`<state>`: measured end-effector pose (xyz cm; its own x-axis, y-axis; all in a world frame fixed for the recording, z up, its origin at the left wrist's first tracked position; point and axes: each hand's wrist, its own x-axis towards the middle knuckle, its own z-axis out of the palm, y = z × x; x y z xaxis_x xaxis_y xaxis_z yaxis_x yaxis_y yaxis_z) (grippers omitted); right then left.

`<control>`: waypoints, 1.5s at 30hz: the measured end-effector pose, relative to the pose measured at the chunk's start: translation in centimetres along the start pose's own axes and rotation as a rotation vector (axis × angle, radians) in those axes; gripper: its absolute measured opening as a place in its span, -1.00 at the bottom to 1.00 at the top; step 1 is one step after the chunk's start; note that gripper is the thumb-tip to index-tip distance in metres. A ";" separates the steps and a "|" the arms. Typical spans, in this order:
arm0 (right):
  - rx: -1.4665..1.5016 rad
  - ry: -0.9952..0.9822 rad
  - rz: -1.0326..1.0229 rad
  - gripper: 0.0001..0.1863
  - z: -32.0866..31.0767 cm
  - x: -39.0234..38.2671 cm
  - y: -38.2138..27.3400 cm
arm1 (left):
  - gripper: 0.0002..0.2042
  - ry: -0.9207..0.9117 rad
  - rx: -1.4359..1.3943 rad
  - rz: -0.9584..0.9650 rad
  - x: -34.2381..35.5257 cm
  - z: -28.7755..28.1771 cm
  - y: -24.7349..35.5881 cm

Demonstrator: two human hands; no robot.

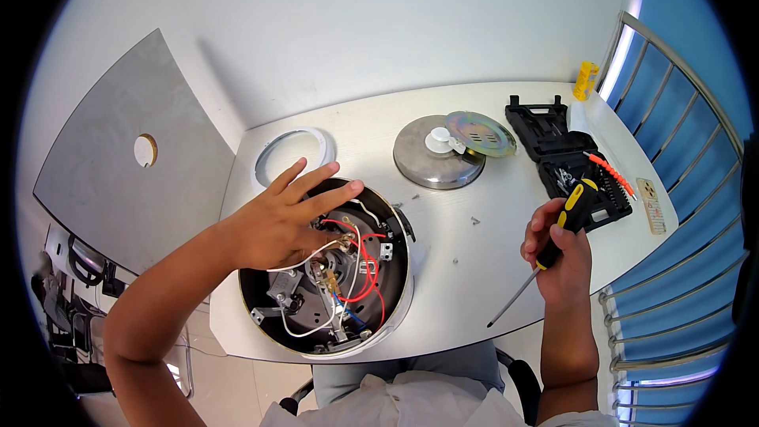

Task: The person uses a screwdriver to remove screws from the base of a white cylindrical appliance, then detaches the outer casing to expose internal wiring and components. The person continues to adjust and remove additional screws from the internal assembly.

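An open round appliance body [405,292] stands near the table's front edge, with red, white and blue wires [371,285] and metal brackets inside. My left hand [273,225] reaches over its far left rim. Three of its fingers are spread upward, while the thumb and index finger dip in among the wire terminals, closed together; what they pinch is hidden. To the right of the body, my right hand [571,265] is wrapped around the black and yellow handle of a screwdriver [514,298], its shaft slanting down to the left above the table.
Behind the body lie a white ring [322,142], a domed metal piece [431,172] with a white centre and a slotted iridescent disc [494,142]. Several small screws [475,221] are scattered around. A black tool case [545,130] and yellow container [585,81] sit right, beside metal railings [672,182].
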<state>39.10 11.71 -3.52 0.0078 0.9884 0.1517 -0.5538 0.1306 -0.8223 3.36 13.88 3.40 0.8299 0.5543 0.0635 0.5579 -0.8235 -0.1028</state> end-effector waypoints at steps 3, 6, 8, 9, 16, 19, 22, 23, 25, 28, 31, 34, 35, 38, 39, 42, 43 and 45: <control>0.008 0.005 -0.007 -0.73 -0.2 0.1 0.0 | -0.80 0.038 -0.033 -0.007 -0.1 0.1 0.1; 0.028 0.010 -0.010 -0.72 -0.2 0.1 0.1 | -0.84 0.092 -0.039 -0.002 -0.1 0.5 0.1; 0.041 0.007 -0.012 -0.73 -0.1 0.1 0.1 | -0.87 0.159 -0.034 0.022 0.2 1.4 -0.3; 0.048 0.006 -0.013 -0.73 -0.1 0.1 0.1 | -0.88 0.185 -0.064 0.027 0.5 1.6 -0.3; 0.048 0.017 -0.031 -0.75 -0.2 0.3 0.2 | -0.90 0.296 -0.192 0.073 2.0 2.9 -0.9; 0.067 0.030 -0.044 -0.75 -0.2 0.3 0.2 | -0.90 0.283 -0.130 0.099 1.8 2.9 -1.0; 0.093 0.044 -0.053 -0.76 -0.4 0.4 0.3 | -0.90 0.353 -0.131 0.098 1.9 3.5 -0.9; 0.103 0.048 -0.054 -0.76 -0.5 0.4 0.4 | -0.89 0.365 -0.120 0.100 1.9 3.6 -0.8; 0.124 0.046 -0.059 -0.76 -0.7 0.4 0.4 | -0.88 0.374 -0.114 0.093 1.9 3.7 -0.7; 0.144 0.062 -0.055 -0.76 -0.8 0.3 0.6 | -0.88 0.400 -0.118 0.103 1.9 3.8 -0.6; 0.154 0.078 -0.051 -0.75 -1.2 0.2 0.6 | -0.92 0.356 -0.131 0.076 2.0 3.6 -0.4; 0.166 0.089 -0.044 -0.75 -1.5 0.0 0.6 | -0.92 0.321 -0.130 0.078 2.1 3.7 -0.4; 0.170 0.094 -0.042 -0.75 -1.6 0.0 0.6 | -0.92 0.302 -0.121 0.081 2.2 3.6 -0.4; 0.172 0.104 -0.040 -0.74 -1.9 -0.1 0.7 | -0.90 0.273 -0.118 0.094 2.5 3.0 -0.5; 0.176 0.101 -0.038 -0.74 -2.0 -0.1 0.7 | -0.90 0.282 -0.132 0.103 2.6 2.8 -0.5; 0.187 0.098 -0.037 -0.74 -2.3 -0.1 0.6 | -0.90 0.281 -0.153 0.111 2.8 2.5 -0.5; 0.189 0.104 -0.037 -0.75 -2.2 -0.1 0.5 | -0.90 0.274 -0.158 0.113 2.9 2.4 -0.5; 0.192 0.110 -0.040 -0.75 -2.2 -0.1 0.5 | -0.91 0.257 -0.159 0.114 2.9 2.3 -0.6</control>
<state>40.68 11.80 -5.16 0.1175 0.9867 0.1127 -0.6995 0.1628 -0.6959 5.44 16.23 1.33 0.8497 0.4259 0.3110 0.4386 -0.8981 0.0316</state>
